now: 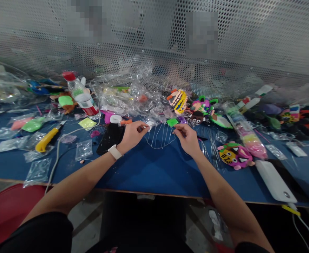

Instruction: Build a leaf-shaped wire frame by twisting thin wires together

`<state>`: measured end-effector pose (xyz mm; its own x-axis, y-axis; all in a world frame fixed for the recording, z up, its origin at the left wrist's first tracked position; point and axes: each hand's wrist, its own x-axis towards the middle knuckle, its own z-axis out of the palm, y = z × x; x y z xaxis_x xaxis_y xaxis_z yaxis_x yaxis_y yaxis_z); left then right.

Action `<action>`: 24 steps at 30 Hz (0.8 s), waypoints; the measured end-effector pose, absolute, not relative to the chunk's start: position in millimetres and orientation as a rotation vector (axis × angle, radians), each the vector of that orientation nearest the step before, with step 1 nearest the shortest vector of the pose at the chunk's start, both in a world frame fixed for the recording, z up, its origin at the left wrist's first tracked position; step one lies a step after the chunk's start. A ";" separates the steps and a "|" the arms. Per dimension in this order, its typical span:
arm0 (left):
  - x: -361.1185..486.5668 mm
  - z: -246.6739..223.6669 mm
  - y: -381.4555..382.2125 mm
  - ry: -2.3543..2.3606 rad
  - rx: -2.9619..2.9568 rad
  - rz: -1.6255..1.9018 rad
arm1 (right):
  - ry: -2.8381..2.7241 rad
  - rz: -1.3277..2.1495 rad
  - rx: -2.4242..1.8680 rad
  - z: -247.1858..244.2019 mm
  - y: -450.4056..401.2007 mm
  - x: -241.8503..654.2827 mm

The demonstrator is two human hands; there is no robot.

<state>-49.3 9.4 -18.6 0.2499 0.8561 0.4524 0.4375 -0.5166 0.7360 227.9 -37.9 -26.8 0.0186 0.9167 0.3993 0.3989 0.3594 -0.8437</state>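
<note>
A thin wire frame (162, 147), rounded at the bottom with several wires crossing it, hangs between my two hands just above the blue table. My left hand (135, 134), with a white band on its wrist, pinches the frame's upper left edge. At the upper right edge my right hand (186, 137) is closed on it between thumb and fingers. Right behind the frame lies a small green piece (172, 122). A black phone-like slab (110, 138) rests left of my left hand. Loose wires (211, 146) lie just right of my right hand.
A yellow utility knife (49, 138) with its blade out lies at left, near a white cable (57, 160). A red-capped bottle (82, 95) leans behind. Colourful clay figures (235, 155) and a white power bank (275, 181) are at right. Plastic bags pile against the perforated metal panel (154, 42).
</note>
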 end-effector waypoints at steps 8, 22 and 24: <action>-50.8 -13.1 8.6 1.170 2.089 1.155 | -1.925 0.170 -1.232 -14.7 -45.9 228.9; -48.2 -20.0 8.8 1.103 2.004 1.131 | -1.294 0.896 -1.161 -18.1 -37.9 221.3; -47.6 -18.7 7.0 1.120 2.012 1.130 | -1.289 0.912 -1.167 -19.3 -36.6 222.1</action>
